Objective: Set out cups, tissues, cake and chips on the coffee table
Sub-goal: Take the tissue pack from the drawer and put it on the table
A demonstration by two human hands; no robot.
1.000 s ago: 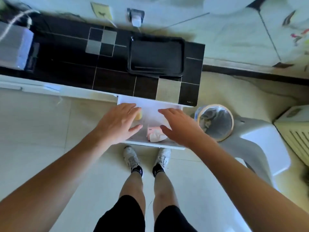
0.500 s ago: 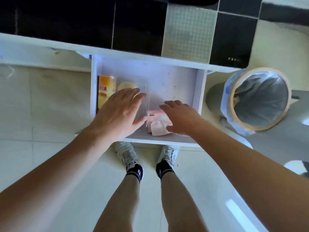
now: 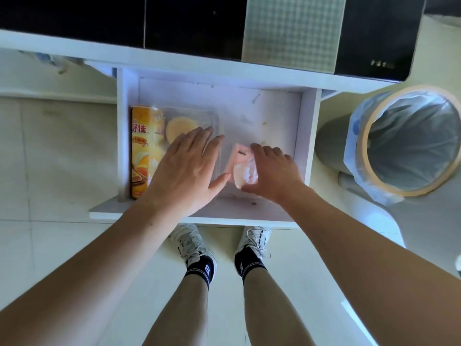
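Observation:
A white drawer (image 3: 308,136) stands pulled out of the coffee table. Inside, on the left, an orange chips tube (image 3: 141,151) lies flat. Beside it sits a clear plastic box holding a yellow cake (image 3: 178,127). My left hand (image 3: 187,168) hovers flat over that box, fingers spread. A pink tissue pack (image 3: 239,157) with white tissue poking out lies in the middle of the drawer. My right hand (image 3: 273,171) curls over the pack's right side, touching it. No cups are in view.
The coffee table top (image 3: 194,18) is black tile with one pale checked tile (image 3: 291,31). A grey bin (image 3: 409,143) with a clear liner stands right of the drawer, next to a white stool (image 3: 424,233). My feet (image 3: 219,243) are under the drawer front.
The view has dropped closer to the drawer, which now shows its full contents. My left hand has slid over the cake box and my right hand has settled onto the tissue pack.

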